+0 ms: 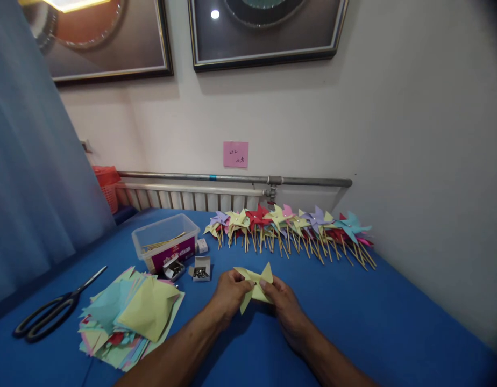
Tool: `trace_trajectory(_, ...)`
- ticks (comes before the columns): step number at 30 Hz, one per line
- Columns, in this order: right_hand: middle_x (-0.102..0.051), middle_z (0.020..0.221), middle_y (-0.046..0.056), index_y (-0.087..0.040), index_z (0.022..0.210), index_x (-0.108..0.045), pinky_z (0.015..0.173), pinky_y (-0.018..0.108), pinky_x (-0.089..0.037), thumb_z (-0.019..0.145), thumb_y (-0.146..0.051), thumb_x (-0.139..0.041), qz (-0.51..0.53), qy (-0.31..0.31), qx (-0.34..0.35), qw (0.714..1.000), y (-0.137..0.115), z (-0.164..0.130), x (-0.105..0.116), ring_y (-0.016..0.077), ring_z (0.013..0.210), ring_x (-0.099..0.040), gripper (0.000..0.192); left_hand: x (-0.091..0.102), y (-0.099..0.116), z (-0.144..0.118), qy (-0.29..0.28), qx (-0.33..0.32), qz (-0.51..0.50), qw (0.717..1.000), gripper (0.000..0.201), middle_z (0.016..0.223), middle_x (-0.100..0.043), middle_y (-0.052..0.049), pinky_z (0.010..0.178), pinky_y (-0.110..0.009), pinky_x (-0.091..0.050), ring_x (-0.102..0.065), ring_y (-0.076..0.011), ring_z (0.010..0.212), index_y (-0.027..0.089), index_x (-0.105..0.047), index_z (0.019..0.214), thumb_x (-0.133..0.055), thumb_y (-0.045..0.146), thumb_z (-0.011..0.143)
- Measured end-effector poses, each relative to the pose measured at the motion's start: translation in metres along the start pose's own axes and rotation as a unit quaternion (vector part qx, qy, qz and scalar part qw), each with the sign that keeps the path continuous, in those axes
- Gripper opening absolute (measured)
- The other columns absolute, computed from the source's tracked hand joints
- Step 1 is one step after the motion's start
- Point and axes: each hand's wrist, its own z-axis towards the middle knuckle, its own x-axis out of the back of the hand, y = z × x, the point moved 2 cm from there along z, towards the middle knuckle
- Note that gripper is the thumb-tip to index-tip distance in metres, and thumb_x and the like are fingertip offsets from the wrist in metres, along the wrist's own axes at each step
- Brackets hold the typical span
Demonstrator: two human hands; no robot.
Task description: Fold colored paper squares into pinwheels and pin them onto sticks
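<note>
A pale yellow paper pinwheel [258, 292] is held between both hands above the blue table, its pointed blades partly folded in. My left hand [229, 290] pinches its left side, the thumb near the centre. Opposite it, my right hand [284, 301] grips the right side with the thumb pressed on the paper. The fingers beneath the paper are hidden. Left of my left hand lies a pile of coloured paper [149, 309]. A small open box of metal pins [200, 271] stands just beyond the pile.
Many finished pinwheels on sticks [281, 220] lie in a row along the back. A clear plastic tub [165, 231] holds wooden sticks, with another small box of pins [174, 269] before it. Black-handled scissors [57, 312] rest at far left, near a blue curtain [34, 150].
</note>
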Motion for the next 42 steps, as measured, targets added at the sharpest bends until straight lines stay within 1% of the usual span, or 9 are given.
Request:
trace_trajectory(3, -0.074, 0.086, 0.007, -0.015, 0.105, -0.070, 0.076, 0.033, -0.050, 0.076, -0.054, -0.072, -0.003, 0.011, 0.004, 1.000, 0.002, 0.002, 0.001, 0.0226, 0.079, -0.067, 0.049, -0.001, -0.003, 0.001, 0.001, -0.003, -0.006, 1.000, 0.023, 0.057, -0.061, -0.002, 0.049, -0.024, -0.037, -0.050, -0.0111, 0.048, 0.012, -0.063, 0.067, -0.073, 0.030, 0.057)
trace_trajectory(9, -0.075, 0.083, 0.007, -0.014, 0.096, -0.072, 0.070, 0.031, -0.050, 0.067, -0.044, -0.080, -0.027, 0.069, -0.005, 0.997, 0.004, 0.003, 0.000, 0.0225, 0.074, -0.067, 0.042, -0.001, -0.007, 0.002, 0.042, -0.003, 0.010, 0.999, 0.022, 0.055, -0.059, 0.000, 0.048, -0.023, -0.038, -0.050, -0.0106, 0.047, 0.015, -0.059, 0.063, -0.074, 0.026, 0.054)
trace_trajectory(15, -0.075, 0.076, 0.005, -0.013, 0.091, -0.073, 0.062, 0.028, -0.049, 0.066, -0.039, -0.081, -0.043, 0.077, -0.021, 0.996, 0.005, 0.004, 0.002, 0.0191, 0.065, -0.065, 0.037, -0.005, 0.001, -0.003, 0.025, 0.017, 0.005, 1.000, 0.019, 0.053, -0.059, -0.001, 0.048, -0.023, -0.036, -0.049, -0.0106, 0.047, 0.013, -0.062, 0.062, -0.073, 0.025, 0.053)
trace_trajectory(20, -0.074, 0.075, 0.005, -0.013, 0.088, -0.073, 0.060, 0.027, -0.048, 0.066, -0.040, -0.081, -0.054, 0.072, -0.028, 0.995, 0.005, 0.006, 0.001, 0.0191, 0.066, -0.066, 0.036, -0.004, 0.002, -0.003, 0.018, 0.025, 0.003, 1.000, 0.024, 0.062, -0.065, -0.004, 0.052, -0.026, -0.041, -0.054, -0.0132, 0.052, 0.010, -0.068, 0.070, -0.074, 0.025, 0.053)
trace_trajectory(26, -0.075, 0.076, 0.005, -0.014, 0.089, -0.074, 0.063, 0.029, -0.050, 0.062, -0.041, -0.082, -0.055, 0.085, -0.032, 0.994, 0.001, 0.002, -0.003, 0.0218, 0.068, -0.068, 0.039, -0.003, 0.003, -0.005, 0.004, 0.044, -0.013, 0.999, 0.023, 0.063, -0.066, -0.005, 0.053, -0.025, -0.040, -0.055, -0.0133, 0.053, 0.011, -0.066, 0.068, -0.077, 0.025, 0.053)
trace_trajectory(30, -0.076, 0.080, 0.005, -0.015, 0.093, -0.074, 0.070, 0.032, -0.052, 0.065, -0.041, -0.081, -0.033, 0.074, -0.019, 0.997, 0.001, 0.001, -0.003, 0.0228, 0.073, -0.069, 0.039, -0.006, 0.007, -0.007, -0.004, 0.038, -0.044, 0.998, 0.022, 0.058, -0.063, -0.003, 0.052, -0.025, -0.039, -0.053, -0.0125, 0.050, 0.012, -0.064, 0.062, -0.078, 0.025, 0.052)
trace_trajectory(36, -0.077, 0.081, 0.007, -0.014, 0.096, -0.074, 0.064, 0.031, -0.051, 0.069, -0.045, -0.079, -0.035, 0.064, -0.015, 0.997, 0.003, 0.001, -0.001, 0.0245, 0.073, -0.070, 0.042, -0.005, 0.008, -0.009, 0.033, 0.043, -0.025, 0.998, 0.021, 0.053, -0.058, 0.000, 0.048, -0.024, -0.034, -0.048, -0.0103, 0.046, 0.014, -0.061, 0.061, -0.078, 0.022, 0.052)
trace_trajectory(39, -0.077, 0.082, 0.007, -0.014, 0.098, -0.073, 0.065, 0.032, -0.051, 0.069, -0.042, -0.079, -0.028, 0.063, -0.018, 0.997, 0.002, 0.001, -0.001, 0.0239, 0.071, -0.069, 0.041, -0.005, 0.009, -0.010, 0.020, 0.045, -0.044, 0.998, 0.025, 0.052, -0.056, 0.001, 0.049, -0.024, -0.035, -0.046, -0.0096, 0.046, 0.014, -0.059, 0.061, -0.080, 0.027, 0.055)
trace_trajectory(42, -0.077, 0.082, 0.008, -0.013, 0.098, -0.073, 0.071, 0.035, -0.053, 0.069, -0.038, -0.079, -0.007, 0.064, -0.022, 0.998, 0.001, 0.001, -0.002, 0.0246, 0.072, -0.070, 0.039, -0.002, 0.011, -0.008, 0.009, 0.021, -0.086, 0.996, 0.035, 0.053, -0.055, 0.000, 0.050, -0.023, -0.034, -0.045, -0.0090, 0.047, 0.015, -0.057, 0.061, -0.078, 0.043, 0.061)
